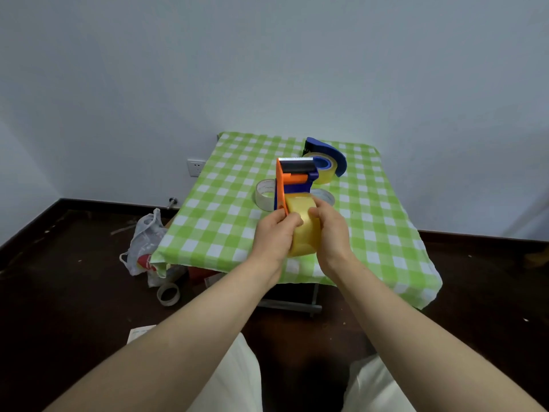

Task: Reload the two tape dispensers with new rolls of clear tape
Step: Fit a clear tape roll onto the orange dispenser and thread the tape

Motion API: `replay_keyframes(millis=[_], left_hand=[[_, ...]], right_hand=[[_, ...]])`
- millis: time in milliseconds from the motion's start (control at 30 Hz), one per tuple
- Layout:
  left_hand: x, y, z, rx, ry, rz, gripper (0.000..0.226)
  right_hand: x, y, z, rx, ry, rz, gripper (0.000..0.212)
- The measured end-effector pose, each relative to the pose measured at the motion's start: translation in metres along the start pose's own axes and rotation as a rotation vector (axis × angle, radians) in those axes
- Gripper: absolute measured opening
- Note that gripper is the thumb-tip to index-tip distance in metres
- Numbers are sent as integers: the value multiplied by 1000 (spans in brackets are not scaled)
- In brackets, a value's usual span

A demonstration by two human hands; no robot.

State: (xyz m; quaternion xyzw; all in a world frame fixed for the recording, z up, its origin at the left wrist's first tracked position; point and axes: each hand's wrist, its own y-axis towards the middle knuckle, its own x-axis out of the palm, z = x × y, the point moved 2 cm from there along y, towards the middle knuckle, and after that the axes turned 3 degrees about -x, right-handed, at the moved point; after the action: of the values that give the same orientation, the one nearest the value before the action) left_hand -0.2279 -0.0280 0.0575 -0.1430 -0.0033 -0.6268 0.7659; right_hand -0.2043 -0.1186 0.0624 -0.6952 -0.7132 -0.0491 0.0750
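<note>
I hold an orange and blue tape dispenser [292, 179] upright over the green checked table [225, 230], its toothed blade at the top. A yellowish roll of clear tape [306, 233] sits at its lower end. My left hand [274, 233] grips the dispenser's orange side and the roll from the left. My right hand [331, 230] clasps the roll from the right. A second, blue dispenser [328, 154] lies at the table's back with a tape roll [325, 173] in it. Behind the held dispenser lie a nearly used-up roll [264, 193] on the left and another roll [325, 197] on the right.
The small table stands against a pale wall. On the dark floor to its left lie a white plastic bag [145, 245] and an empty cardboard tape core [168, 293]. A wall socket [196, 168] is behind. My white-trousered knees [234, 379] are below.
</note>
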Motion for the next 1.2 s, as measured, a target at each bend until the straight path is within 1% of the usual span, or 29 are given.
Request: replay_keyframes(millis=[67, 133, 367, 433, 567, 667, 733, 800, 867, 933, 1000, 1100, 1167, 1200], left_hand=[[1, 1, -2, 21, -63, 33, 20], [2, 4, -2, 1, -114, 61, 20], [3, 14, 8, -200, -185, 152, 19], [1, 15, 11, -225, -205, 139, 19], [0, 13, 9, -134, -136, 38, 17], [-1, 10, 6, -62, -127, -47, 20], [-2, 11, 5, -35, -114, -47, 20], [-2, 12, 7, -46, -130, 11, 17], [-2, 14, 11, -88, -158, 72, 14], [-3, 15, 15, -116, -162, 91, 16], [-4, 15, 17, -109, -163, 63, 18], [-4, 12, 17, -23, -133, -49, 21], [-5, 11, 15, 47, -73, -146, 22], [-6, 11, 14, 69, -33, -185, 29]], right_hand=[[2, -1, 4, -43, -3, -35, 37], [2, -1, 8, -61, -12, -50, 41], [-2, -5, 16, -45, -33, -160, 46], [-4, -3, 16, -26, -5, -185, 43], [-6, -2, 8, -12, 122, -202, 39], [-7, -3, 7, 4, 179, -215, 36], [-7, -2, 9, 18, 196, -202, 38], [-5, -2, 10, 5, 183, -205, 43], [-3, -3, 11, -27, 140, -231, 58], [-2, -4, 12, -72, 69, -267, 72], [-2, -5, 13, -104, 43, -263, 77], [-3, -4, 10, -117, 100, -278, 79], [-6, -3, 6, -95, 169, -306, 74], [-7, -3, 5, -86, 193, -328, 69]])
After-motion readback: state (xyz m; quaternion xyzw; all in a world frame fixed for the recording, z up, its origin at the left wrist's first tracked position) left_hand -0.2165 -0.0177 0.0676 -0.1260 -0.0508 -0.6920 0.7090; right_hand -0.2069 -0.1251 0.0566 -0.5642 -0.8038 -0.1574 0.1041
